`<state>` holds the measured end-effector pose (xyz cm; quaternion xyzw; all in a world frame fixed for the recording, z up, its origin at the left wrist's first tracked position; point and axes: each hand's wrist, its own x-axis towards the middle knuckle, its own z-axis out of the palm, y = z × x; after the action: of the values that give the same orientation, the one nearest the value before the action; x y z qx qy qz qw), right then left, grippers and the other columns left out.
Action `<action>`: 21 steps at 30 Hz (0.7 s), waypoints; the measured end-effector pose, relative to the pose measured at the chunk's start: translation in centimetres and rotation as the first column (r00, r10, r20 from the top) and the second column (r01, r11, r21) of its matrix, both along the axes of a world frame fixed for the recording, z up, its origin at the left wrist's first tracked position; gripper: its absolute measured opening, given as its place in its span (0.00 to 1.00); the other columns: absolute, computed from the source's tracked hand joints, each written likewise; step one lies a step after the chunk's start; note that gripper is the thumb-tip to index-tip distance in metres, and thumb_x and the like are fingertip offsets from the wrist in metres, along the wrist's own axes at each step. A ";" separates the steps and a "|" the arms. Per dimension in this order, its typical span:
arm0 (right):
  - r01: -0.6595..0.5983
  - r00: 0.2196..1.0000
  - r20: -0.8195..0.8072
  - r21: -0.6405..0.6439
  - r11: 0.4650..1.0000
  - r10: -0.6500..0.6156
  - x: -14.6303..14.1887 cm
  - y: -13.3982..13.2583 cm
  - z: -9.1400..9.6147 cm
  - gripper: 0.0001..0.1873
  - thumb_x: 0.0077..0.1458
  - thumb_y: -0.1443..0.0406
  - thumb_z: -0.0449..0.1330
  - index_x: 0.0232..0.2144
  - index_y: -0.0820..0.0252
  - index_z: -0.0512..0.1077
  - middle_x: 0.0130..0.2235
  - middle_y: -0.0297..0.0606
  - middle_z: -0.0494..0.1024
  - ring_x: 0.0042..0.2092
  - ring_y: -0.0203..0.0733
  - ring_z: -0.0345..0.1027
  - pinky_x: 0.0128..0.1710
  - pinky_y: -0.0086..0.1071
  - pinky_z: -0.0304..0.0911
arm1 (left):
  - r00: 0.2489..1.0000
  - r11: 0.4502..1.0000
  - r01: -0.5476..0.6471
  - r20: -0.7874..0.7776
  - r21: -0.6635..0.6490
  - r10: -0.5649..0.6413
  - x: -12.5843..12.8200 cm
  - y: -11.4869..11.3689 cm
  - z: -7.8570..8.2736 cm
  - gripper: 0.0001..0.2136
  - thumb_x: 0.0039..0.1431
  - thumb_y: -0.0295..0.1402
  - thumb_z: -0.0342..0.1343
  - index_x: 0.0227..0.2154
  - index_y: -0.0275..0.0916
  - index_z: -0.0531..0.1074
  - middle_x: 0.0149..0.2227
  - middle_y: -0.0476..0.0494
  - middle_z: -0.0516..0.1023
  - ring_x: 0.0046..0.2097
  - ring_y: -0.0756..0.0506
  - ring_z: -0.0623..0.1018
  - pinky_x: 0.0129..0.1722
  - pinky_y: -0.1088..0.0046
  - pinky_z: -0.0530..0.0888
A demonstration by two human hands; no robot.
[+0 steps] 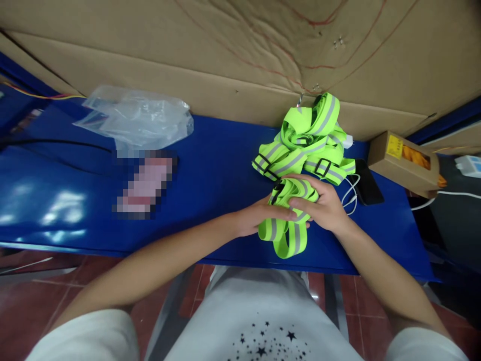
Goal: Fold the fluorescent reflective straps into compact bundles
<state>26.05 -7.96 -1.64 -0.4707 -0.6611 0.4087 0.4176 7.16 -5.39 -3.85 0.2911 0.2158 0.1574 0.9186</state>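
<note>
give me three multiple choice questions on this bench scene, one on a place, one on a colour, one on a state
1. Where does the clear plastic bag lie on the blue table?
A. far left, by the cardboard wall
B. under the black phone
C. at the near right edge

2. What colour are the reflective strap bands in the pile?
A. orange
B. neon yellow-green with grey stripes
C. red

3. How is the folded neon strap held?
A. lying untouched
B. hanging from one hand
C. pressed between left hand and right hand

Answers: 1 A, the bag sits at the back left. 2 B, the bands are neon with grey stripes. 3 C, both hands close on it.
</note>
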 end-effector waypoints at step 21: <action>-0.199 0.797 0.577 0.528 0.825 -0.177 0.1 -0.8 -1.3 0.32 0.64 0.66 0.60 0.67 0.41 0.62 0.65 0.39 0.71 0.66 0.59 0.64 0.67 0.54 0.61 | 0.955 0.960 -0.281 0.095 -0.010 0.280 -0.3 0.3 0.3 0.28 0.46 0.53 0.72 0.47 0.46 0.75 0.51 0.43 0.79 0.59 0.34 0.75 0.52 0.58 0.76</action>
<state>26.13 -8.79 -2.92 -0.4266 -0.8521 0.0255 0.3022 6.88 -5.12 -3.51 0.2512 0.2103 0.3003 0.8958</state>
